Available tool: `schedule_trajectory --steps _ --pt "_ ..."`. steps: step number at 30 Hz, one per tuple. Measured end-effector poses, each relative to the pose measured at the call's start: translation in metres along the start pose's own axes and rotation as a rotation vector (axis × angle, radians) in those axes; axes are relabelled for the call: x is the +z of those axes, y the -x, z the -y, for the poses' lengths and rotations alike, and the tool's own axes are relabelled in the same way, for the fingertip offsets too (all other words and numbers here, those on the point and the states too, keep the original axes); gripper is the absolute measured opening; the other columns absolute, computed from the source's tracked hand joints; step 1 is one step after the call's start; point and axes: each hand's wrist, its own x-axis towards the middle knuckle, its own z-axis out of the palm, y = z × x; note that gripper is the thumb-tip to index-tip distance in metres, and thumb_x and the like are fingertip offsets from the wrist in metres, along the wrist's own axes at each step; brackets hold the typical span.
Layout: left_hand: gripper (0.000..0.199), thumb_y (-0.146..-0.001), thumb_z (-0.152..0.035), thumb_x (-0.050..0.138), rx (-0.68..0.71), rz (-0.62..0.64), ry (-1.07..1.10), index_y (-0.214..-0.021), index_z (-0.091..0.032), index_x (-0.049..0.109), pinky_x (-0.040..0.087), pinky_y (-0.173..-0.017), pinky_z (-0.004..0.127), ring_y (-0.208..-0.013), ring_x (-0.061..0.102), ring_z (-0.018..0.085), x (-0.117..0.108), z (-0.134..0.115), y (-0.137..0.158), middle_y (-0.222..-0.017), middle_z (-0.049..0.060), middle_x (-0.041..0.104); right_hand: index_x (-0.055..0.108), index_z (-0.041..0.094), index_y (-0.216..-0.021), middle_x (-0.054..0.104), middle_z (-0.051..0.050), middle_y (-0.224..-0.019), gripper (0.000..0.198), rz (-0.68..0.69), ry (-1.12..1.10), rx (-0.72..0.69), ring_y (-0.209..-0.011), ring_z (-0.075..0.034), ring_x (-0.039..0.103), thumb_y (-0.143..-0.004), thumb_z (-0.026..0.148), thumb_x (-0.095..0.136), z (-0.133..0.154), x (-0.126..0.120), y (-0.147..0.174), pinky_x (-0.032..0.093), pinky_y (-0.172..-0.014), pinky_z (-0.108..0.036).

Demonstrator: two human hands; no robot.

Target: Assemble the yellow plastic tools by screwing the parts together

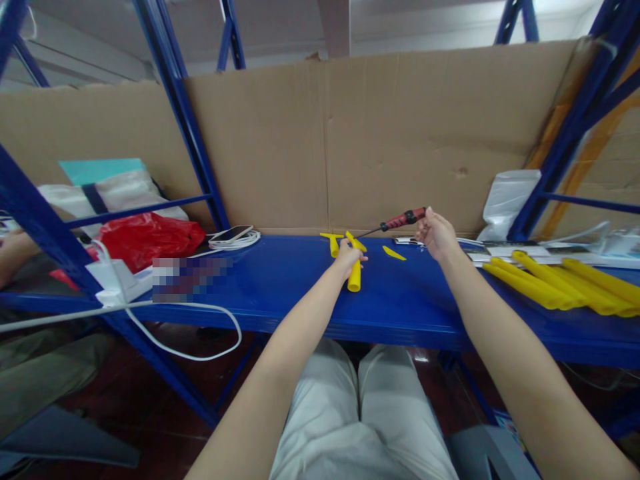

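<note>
My left hand [349,258] is wrapped round a yellow plastic tube [355,279] at the middle of the blue bench. A flatter yellow piece shows at the tube's far end. In my right hand [436,232] is a screwdriver [403,219] with a red and black handle, pinched near the handle's end. Its dark shaft slants down left to the far end of the tube; whether the tip touches a screw is too small to tell. Just behind my left hand stands a yellow T-shaped piece [333,244]. A small flat yellow piece [394,253] lies between my hands.
Several yellow tubes [555,283] lie at the right beside a white plastic bag [507,203]. On the left are a phone [231,235], coiled white cable, a red bag [150,237] and a white power adapter [113,279]. Cardboard [400,133] walls the back. Another person's hand [17,253] shows far left.
</note>
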Motion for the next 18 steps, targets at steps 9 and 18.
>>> schedule_trajectory --steps 9,18 --pt "0.07 -0.066 0.004 0.051 -0.02 0.008 0.002 -0.127 -0.027 0.036 0.039 -0.039 0.013 -0.067 0.068 0.012 0.0 0.0 0.0 -0.11 0.004 0.064 0.038 0.022 -0.065 0.043 0.009 -0.04 0.046 -0.055 0.067 -0.008 -0.033 -0.006 0.042 -0.07 0.054 0.07 -0.003 -0.002 -0.001 0.036 -0.034 -0.017" --pt "0.07 -0.068 0.003 0.051 -0.02 0.017 0.012 -0.129 -0.028 0.034 0.04 -0.039 0.013 -0.068 0.068 0.011 0.0 -0.001 -0.001 -0.116 0.005 0.061 0.046 0.021 -0.067 0.04 0.006 -0.031 0.03 -0.204 0.274 0.047 -0.024 -0.01 0.041 -0.083 0.043 0.057 -0.014 -0.007 -0.006 0.03 -0.026 -0.018"
